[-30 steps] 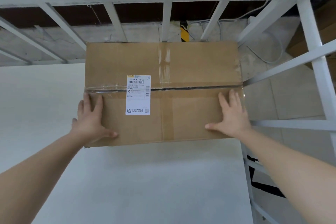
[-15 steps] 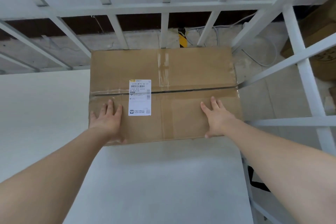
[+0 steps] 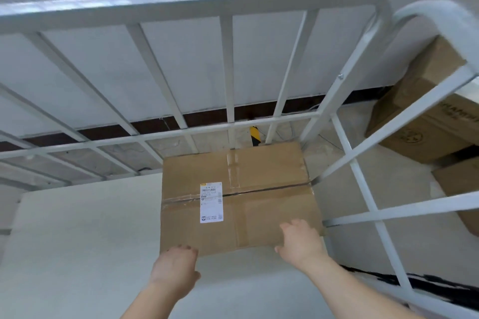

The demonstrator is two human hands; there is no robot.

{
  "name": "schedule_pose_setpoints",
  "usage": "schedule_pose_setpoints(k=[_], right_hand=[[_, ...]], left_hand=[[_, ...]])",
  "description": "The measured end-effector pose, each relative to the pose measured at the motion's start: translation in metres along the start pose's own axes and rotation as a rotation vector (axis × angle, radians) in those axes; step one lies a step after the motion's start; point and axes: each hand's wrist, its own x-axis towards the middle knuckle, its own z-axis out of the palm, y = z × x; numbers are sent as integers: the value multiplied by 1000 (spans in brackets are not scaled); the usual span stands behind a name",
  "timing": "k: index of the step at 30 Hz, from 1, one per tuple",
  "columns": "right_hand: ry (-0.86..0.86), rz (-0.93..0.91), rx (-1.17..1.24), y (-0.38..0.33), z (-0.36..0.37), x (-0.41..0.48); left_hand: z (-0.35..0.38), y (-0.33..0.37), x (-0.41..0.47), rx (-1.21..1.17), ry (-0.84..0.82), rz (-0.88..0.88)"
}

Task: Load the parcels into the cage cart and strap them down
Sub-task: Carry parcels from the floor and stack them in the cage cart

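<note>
My left hand (image 3: 173,269) is at the parcel's (image 3: 259,171) 7 o'clock corner; grip: cannot tell. Parcel lies on the cage cart (image 3: 77,241) deck, 1 o'clock corner, by the bars. My right hand (image 3: 300,243) lies flat on its 5 o'clock corner.

Parcel (image 3: 233,197) lies on the cart floor (image 3: 77,241) in the far right corner, at the rear bars (image 3: 228,72) and beside the side bars (image 3: 363,184). Label (image 3: 211,202) sits on its top, left of centre. Left hand (image 3: 175,268) is at the parcel's near edge. Right hand (image 3: 300,241) rests on its near right corner. Boxes (image 3: 425,124) are stacked outside, beyond the side bars.
</note>
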Motion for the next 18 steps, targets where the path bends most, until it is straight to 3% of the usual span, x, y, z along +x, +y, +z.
schedule_pose_setpoints(k=[18], right_hand=[[217, 15, 16, 25, -87, -256]], left_hand=[[-95, 60, -190, 187, 296, 151]])
